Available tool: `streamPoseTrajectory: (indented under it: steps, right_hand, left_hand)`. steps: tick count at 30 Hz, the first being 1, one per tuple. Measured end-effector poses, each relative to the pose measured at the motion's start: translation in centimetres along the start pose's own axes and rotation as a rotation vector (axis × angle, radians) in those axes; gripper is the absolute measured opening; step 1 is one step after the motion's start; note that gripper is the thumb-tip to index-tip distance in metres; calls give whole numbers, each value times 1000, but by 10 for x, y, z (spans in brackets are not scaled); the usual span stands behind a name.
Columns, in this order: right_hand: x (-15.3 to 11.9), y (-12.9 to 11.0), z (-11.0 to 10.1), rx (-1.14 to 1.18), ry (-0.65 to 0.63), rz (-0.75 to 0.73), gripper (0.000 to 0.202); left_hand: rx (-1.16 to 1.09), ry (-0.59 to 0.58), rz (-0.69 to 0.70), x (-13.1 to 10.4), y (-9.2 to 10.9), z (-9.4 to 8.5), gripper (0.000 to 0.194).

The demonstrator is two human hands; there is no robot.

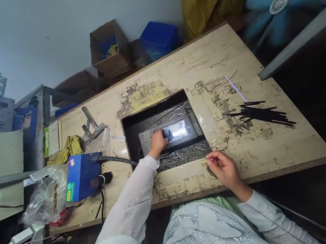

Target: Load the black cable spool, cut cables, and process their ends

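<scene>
My left hand [159,141] reaches into a rectangular opening cut in the tabletop. Its fingers are closed at the left end of a shiny, mirror-like rectangular surface [178,129], set in a dark metal frame [147,138]. Something small and dark shows at the fingertips, too unclear to name. By the opening's near right corner, just over the table edge, is my right hand [223,168]. Its thumb and forefinger are pressed together, the other fingers curled; whatever they may hold cannot be made out. Thin scraps and grey crumbs [173,158] litter the recess around the frame.
Black strips [265,115] lie in a pile at right, near a pale purple strip [236,88]. At left stand a blue box [85,176] with a black hose, a metal bracket [92,126] and a yellowish cloth [69,147]. A fan [279,3] spins at upper right.
</scene>
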State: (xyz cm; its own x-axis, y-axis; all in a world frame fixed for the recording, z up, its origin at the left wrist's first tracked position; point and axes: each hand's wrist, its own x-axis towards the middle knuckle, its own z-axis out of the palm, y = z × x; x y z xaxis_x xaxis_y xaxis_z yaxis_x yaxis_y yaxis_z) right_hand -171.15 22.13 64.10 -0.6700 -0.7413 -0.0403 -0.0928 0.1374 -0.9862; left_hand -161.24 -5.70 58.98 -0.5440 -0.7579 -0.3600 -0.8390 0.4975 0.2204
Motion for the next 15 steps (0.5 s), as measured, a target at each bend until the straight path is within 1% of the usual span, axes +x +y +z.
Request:
streamPoseTrajectory:
  steps: [6,15]
  right_hand:
    - [-1,1,-1,-6,-33,-36,6]
    - [-1,2,0,10,-46,-56,6]
  left_hand:
    - [48,-8,3,4,1,0,34]
    - [54,-7,-4,6,6,3,39]
